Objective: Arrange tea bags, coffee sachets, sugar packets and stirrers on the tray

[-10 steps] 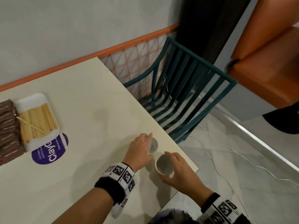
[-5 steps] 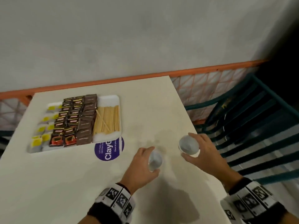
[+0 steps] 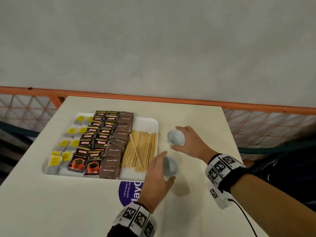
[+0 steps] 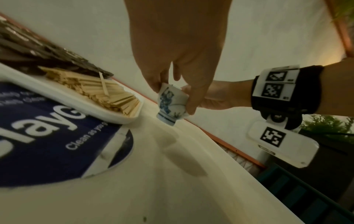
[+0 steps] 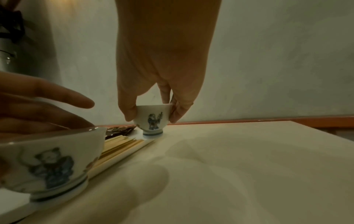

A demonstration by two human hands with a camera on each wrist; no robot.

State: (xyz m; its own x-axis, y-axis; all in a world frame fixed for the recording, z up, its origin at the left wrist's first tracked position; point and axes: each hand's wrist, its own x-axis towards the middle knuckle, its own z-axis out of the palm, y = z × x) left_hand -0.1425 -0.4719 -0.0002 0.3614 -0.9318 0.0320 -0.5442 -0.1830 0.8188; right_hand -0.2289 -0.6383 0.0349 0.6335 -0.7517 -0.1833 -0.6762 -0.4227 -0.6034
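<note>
**Two cups held beside a filled tray**

Two small white cups with blue painted figures are held above a cream table (image 3: 196,117), which is set against a plain grey wall (image 3: 153,40) edged by an orange rail (image 3: 171,99). A purple round sticker (image 3: 130,190) is partly covered by the near edge of the tray (image 3: 145,120).

The white tray is laid with its long axis across the table, left to right. Its contents are ordered in columns running away from the viewer: yellow-tagged tea bags (image 3: 65,144) at the left, then black-and-red coffee sachets (image 3: 92,146), brown sugar packets (image 3: 118,142), and pale wooden stirrers (image 3: 142,149) at the right, one stirrer lying askew across the rest.

The near cup (image 3: 169,165) is gripped by the left hand (image 3: 155,182), just beside the tray's right end. The far cup (image 3: 176,138) is pinched at its rim by the right hand (image 3: 191,144), upright.
</note>
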